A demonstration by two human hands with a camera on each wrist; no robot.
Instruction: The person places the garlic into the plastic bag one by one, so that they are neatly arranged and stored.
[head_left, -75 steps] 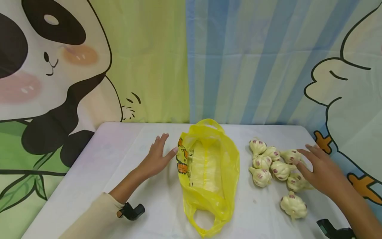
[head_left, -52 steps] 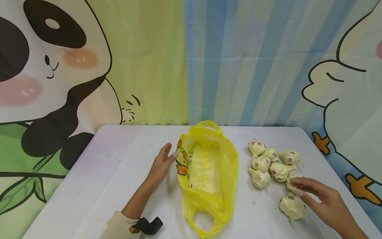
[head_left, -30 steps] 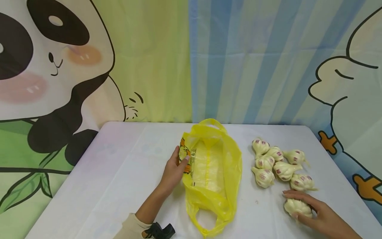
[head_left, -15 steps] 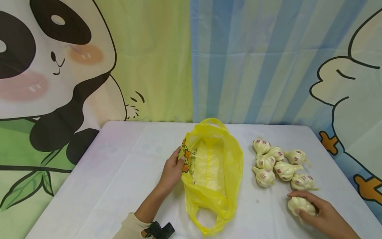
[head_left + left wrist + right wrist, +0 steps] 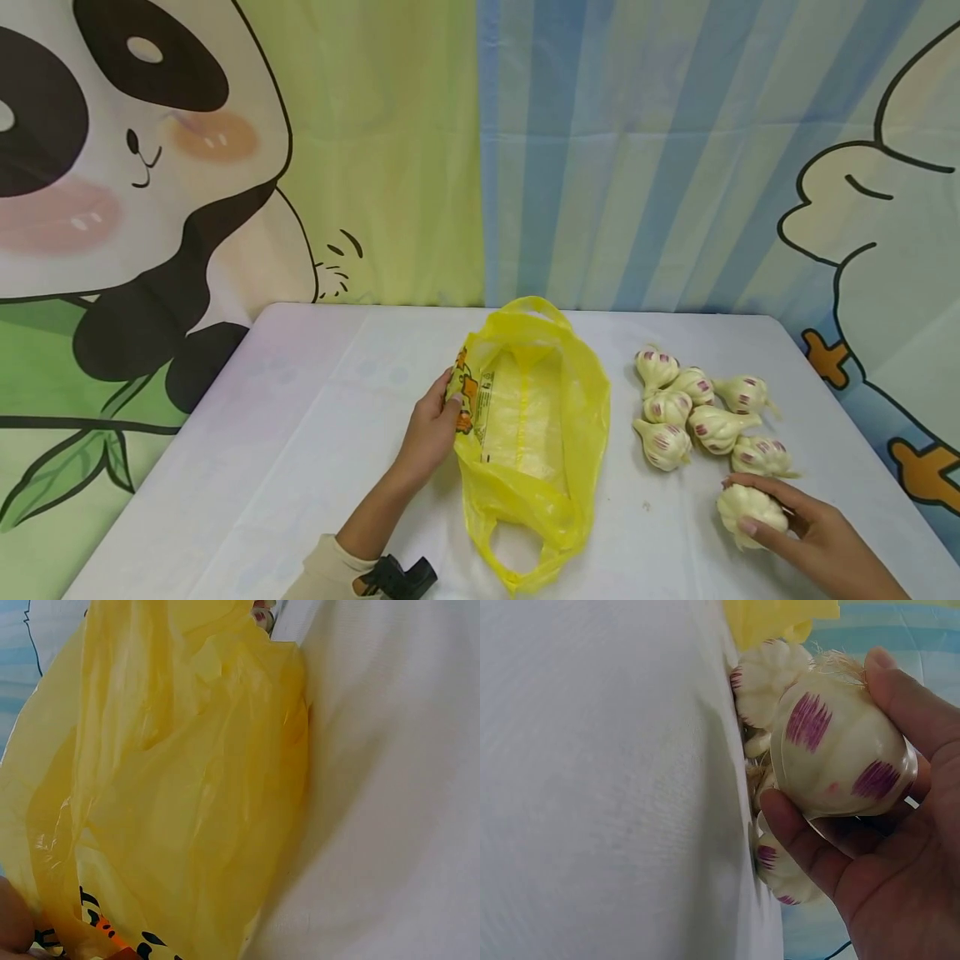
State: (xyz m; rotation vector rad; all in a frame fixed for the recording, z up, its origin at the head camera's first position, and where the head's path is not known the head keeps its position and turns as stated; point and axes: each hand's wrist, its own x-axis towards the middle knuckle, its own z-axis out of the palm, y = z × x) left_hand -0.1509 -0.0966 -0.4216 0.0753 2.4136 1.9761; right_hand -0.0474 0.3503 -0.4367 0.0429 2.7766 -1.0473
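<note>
A yellow plastic bag [image 5: 588, 400] lies with its mouth facing up at mid-table, its far side raised and a handle loop at each end. My left hand [image 5: 427, 429] pinches its left rim, thumb over the edge and fingers behind. In the left wrist view the bag [image 5: 172, 802] fills much of the frame, with only a bit of my hand [image 5: 13, 919] at the corner. At the table's right, my right hand [image 5: 825, 537] grips a white garlic bulb [image 5: 750, 512]. The right wrist view shows purple streaks on that bulb [image 5: 840, 746], held between thumb and fingers.
Several more garlic bulbs [image 5: 717, 427] lie clustered right of the bag, just beyond my right hand. A white cloth [image 5: 337, 383] covers the table. Behind it hangs a printed curtain [image 5: 382, 150]. A black camera [image 5: 405, 577] is strapped to my left wrist.
My right hand has come down from the far bulbs to the nearest one, gripped it and lifted it slightly. My left hand has moved right and taken hold of the bag's rim.
</note>
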